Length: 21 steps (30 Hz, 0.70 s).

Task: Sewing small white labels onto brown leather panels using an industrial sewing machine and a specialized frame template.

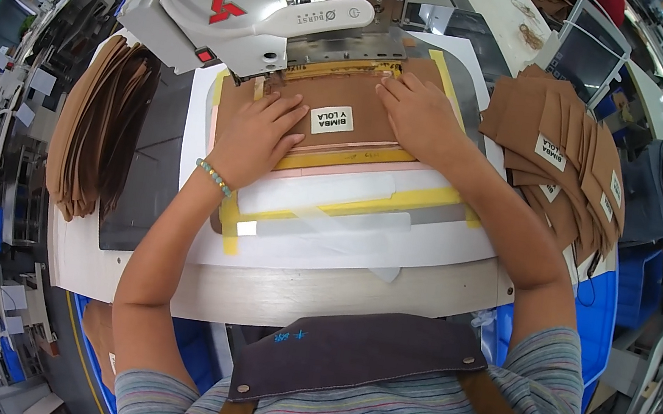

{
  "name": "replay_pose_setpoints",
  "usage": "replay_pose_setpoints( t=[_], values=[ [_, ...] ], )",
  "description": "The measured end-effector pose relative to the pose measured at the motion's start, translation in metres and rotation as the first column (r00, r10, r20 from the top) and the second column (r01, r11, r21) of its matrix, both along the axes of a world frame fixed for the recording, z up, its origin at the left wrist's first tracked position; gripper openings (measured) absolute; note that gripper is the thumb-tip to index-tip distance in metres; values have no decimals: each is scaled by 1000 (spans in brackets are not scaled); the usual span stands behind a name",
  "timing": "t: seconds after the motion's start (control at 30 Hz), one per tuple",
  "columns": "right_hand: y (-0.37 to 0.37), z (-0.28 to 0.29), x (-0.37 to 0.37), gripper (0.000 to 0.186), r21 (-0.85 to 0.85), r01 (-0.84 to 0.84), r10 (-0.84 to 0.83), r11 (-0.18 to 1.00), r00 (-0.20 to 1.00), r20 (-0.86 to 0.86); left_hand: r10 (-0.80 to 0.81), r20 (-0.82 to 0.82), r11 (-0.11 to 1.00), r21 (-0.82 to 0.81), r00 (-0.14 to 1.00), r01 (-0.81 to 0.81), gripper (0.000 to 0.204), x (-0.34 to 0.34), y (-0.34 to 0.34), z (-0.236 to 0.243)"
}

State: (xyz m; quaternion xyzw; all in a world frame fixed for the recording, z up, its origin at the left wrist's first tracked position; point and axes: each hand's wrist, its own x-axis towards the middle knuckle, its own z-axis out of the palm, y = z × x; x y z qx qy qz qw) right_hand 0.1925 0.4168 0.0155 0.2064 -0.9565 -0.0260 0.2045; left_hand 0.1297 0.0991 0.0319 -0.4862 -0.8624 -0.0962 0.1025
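Observation:
Under the head of a white sewing machine (237, 4) lies a flat brown panel (336, 89) with a white printed label (331, 120) on it. A yellow-taped frame (347, 158) borders the panel's near edge. My left hand (260, 136) rests on the panel's left part, fingers spread and reaching forward. Flat on the right part lies my right hand (420, 120), its fingertips close to the yellow strip at the panel's far edge. Neither hand grips anything. What lies beneath the panel is hidden.
A stack of brown pieces (100, 121) stands at the left. More brown pieces with white labels (561, 130) lie fanned at the right, near a dark screen (586, 52). White sheets with yellow tape (388, 203) cover the table before me. Blue bins (602, 320) sit below its edge.

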Motion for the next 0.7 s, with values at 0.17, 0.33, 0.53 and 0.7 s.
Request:
replay_pose_setpoints(
  t=[0.17, 0.33, 0.53, 0.7],
  values=[
    [-10, 4, -4, 40, 1, -13, 13, 1000, 999, 47, -34, 76, 999, 4, 997, 34, 44, 1, 6, 9],
    [-24, 9, -13, 38, 35, -57, 55, 998, 997, 54, -41, 121, 999, 8, 992, 41, 43, 6, 10, 9],
    [-34, 4, -25, 22, 55, -129, 130, 990, 991, -27, -44, 130, 999, -1, 991, 45, 44, 6, 12, 8],
    [-51, 11, -27, 37, 31, -145, 143, 989, 989, 46, -48, 114, 999, -10, 992, 50, 46, 5, 9, 5]
  ],
)
